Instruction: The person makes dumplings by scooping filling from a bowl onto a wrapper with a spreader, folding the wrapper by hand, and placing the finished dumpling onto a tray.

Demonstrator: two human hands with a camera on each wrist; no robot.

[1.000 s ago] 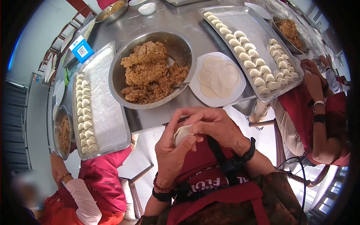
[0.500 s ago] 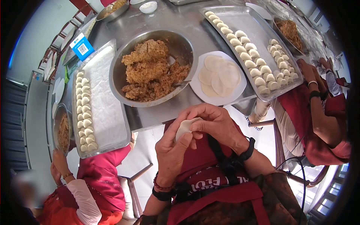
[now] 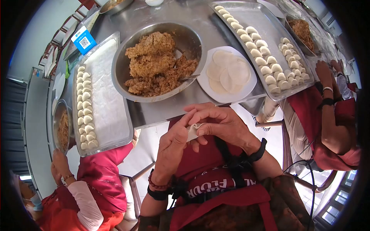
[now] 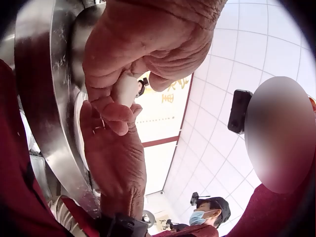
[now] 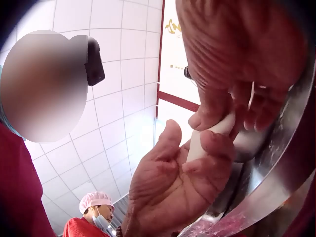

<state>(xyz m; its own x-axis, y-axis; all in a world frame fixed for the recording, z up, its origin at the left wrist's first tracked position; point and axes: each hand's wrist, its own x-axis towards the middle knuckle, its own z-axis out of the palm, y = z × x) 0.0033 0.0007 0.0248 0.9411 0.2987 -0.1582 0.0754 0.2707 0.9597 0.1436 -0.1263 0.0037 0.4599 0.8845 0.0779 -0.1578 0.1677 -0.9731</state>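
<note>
A small white dough piece (image 3: 194,131) is held between both hands, in front of the table edge. The left hand (image 3: 173,141) has its fingers curled round the dough's left side; in the left wrist view the dough (image 4: 125,90) shows between the fingers. The right hand (image 3: 223,127) pinches the dough's right edge with thumb and forefinger. In the right wrist view the dough (image 5: 197,148) lies across the left hand's fingers (image 5: 210,158), the right thumb pressing on it. Beyond the hands stands a metal bowl of brown filling (image 3: 154,63), and a white plate (image 3: 251,82) holds round wrappers (image 3: 239,73).
A tray (image 3: 110,96) with rows of dumplings (image 3: 88,109) lies on the left, another tray (image 3: 266,17) with dumplings (image 3: 266,70) on the right. A blue card (image 3: 83,40) stands behind the left tray. People sit on both sides; a smaller bowl (image 3: 63,127) is at far left.
The dough has turned and looks narrower between the fingers. The left thumb has moved up along it. The bowl, plate and trays appear slightly higher in the head view.
</note>
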